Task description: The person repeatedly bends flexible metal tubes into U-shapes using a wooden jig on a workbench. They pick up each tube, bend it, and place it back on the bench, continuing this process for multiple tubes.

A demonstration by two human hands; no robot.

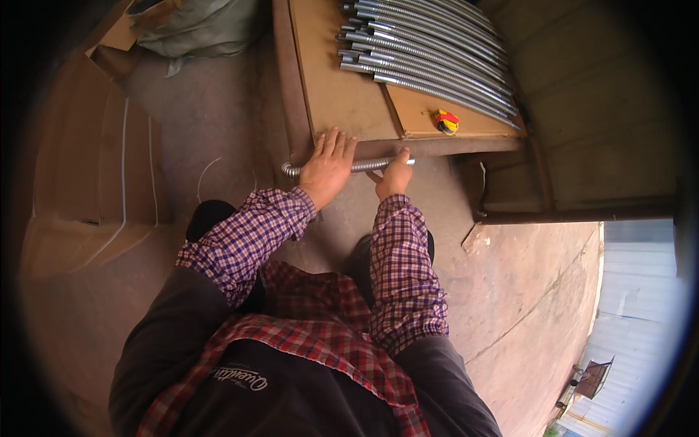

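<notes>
A corrugated silver metal hose (362, 167) lies crosswise along the front edge of the table, its left end bent round in a hook. My left hand (328, 169) rests over its middle, fingers stretched out flat toward the table edge; the thumb is hidden. Near the hose's straight right end, my right hand (394, 177) is closed around it, thumb on top. Beyond my hands, many similar metal hoses (429, 54) lie side by side on the cardboard-covered table (466, 147).
A red and yellow tape measure (446, 122) sits on the cardboard near the table's front. Large cardboard boxes (80, 153) stand at the left, with a greenish sack (200, 29) behind them. A brown panel structure (604, 109) rises at the right.
</notes>
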